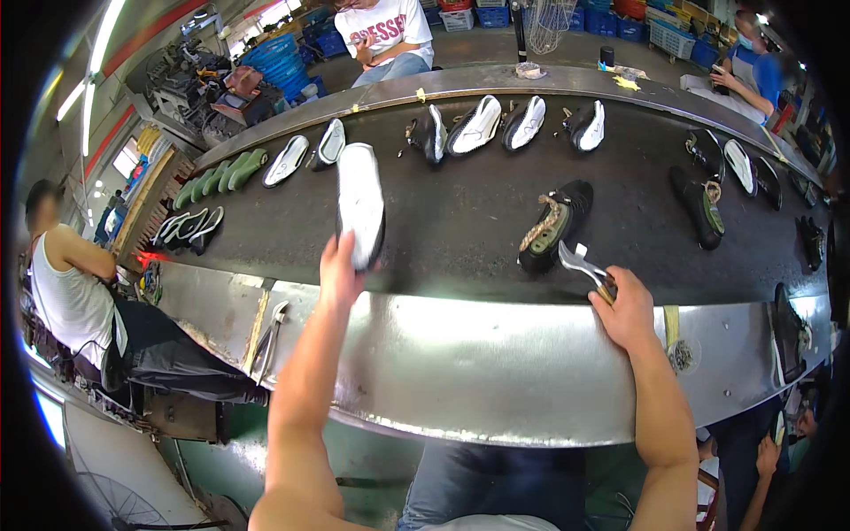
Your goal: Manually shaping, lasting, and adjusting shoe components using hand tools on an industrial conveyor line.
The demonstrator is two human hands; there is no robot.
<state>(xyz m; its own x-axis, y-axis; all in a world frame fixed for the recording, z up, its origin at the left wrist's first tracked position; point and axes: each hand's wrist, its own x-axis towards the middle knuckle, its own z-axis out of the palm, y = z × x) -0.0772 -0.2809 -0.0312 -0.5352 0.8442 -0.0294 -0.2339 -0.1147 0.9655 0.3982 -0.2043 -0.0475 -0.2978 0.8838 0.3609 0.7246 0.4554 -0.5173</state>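
Note:
My left hand (338,273) grips a shoe (361,199) by its lower end and holds it raised over the dark belt. Its white underside faces up, with black along the edge. My right hand (629,310) is closed around a curved metal hand tool (580,264) with a yellowish handle; its exact kind is hard to make out. Just beyond that tool lies a black shoe (556,226) with a green inside and a tan braided cord. The metal ledge (478,354) runs beneath both forearms.
Several white-bottomed shoes (475,126) line the belt's far side. Green shoe-shaped pieces (221,177) lie at the left, more black shoes (699,208) at the right. Pliers (268,341) rest on the ledge. People sit left (80,274), across (390,40) and far right (748,75).

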